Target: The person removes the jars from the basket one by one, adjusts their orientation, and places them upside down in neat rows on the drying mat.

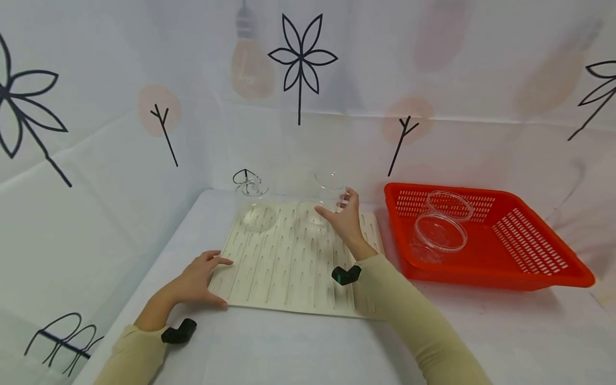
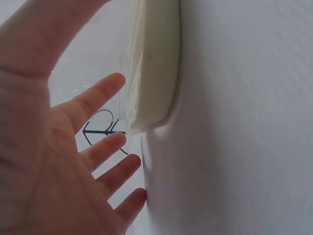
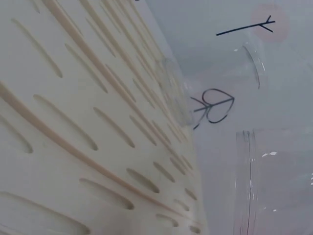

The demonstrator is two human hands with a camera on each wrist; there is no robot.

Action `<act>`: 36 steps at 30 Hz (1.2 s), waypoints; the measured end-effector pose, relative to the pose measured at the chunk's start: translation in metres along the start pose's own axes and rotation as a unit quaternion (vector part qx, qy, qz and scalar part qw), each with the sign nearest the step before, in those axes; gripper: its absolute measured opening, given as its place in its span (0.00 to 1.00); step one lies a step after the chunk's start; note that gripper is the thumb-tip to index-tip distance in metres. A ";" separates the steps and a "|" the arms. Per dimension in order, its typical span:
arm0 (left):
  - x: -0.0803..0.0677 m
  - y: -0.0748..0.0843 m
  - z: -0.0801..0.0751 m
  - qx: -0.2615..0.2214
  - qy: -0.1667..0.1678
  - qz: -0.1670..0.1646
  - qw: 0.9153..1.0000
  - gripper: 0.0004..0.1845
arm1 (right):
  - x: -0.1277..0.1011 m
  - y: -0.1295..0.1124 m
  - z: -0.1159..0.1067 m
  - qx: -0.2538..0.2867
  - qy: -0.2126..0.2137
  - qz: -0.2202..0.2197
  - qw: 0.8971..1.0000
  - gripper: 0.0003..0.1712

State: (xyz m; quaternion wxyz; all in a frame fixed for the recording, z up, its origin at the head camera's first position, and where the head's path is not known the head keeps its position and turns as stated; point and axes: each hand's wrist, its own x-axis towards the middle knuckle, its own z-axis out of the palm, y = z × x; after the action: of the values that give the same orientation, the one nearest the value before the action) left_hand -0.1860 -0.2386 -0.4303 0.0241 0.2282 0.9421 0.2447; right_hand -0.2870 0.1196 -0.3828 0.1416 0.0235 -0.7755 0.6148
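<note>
**Clear cup held at the back of the drying mat**

The right hand (image 1: 347,220) curls its fingers around a clear cup (image 1: 331,200) at the far edge of the cream drying mat (image 1: 284,262), mid-tabletop. The left hand (image 1: 198,278) rests with fingers spread at the mat's near left corner. A red basket (image 1: 524,251) holding clear lids (image 1: 440,232) sits by the tabletop's right edge.

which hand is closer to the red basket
Right. The right hand grips a clear glass at the far edge of the cream mat, just left of the red basket. The left hand rests on the mat's near left corner, much farther away.
</note>
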 end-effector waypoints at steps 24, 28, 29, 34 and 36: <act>-0.006 -0.002 -0.003 -0.006 -0.013 -0.007 1.000 0.47 | 0.017 0.026 -0.008 -0.045 -0.022 0.076 0.996 0.58; -0.006 -0.004 -0.002 -0.002 -0.014 -0.014 1.000 0.48 | 0.016 0.028 -0.006 -0.052 -0.034 0.070 0.996 0.58; -0.006 -0.005 -0.002 -0.002 -0.014 -0.012 1.000 0.48 | 0.016 0.028 -0.006 -0.052 -0.033 0.070 0.996 0.58; -0.006 -0.006 0.000 -0.003 -0.013 -0.014 1.000 0.47 | 0.016 0.029 -0.006 -0.051 -0.038 0.072 0.995 0.57; -0.006 -0.006 0.000 -0.005 -0.012 -0.016 1.000 0.47 | 0.017 0.028 -0.007 -0.055 -0.041 0.074 0.995 0.58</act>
State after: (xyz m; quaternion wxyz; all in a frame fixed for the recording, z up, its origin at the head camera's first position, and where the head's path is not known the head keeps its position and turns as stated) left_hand -0.1829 -0.2462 -0.4338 0.0408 0.2159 0.9440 0.2461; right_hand -0.3075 0.1357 -0.4037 0.0646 -0.0170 -0.8126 0.5790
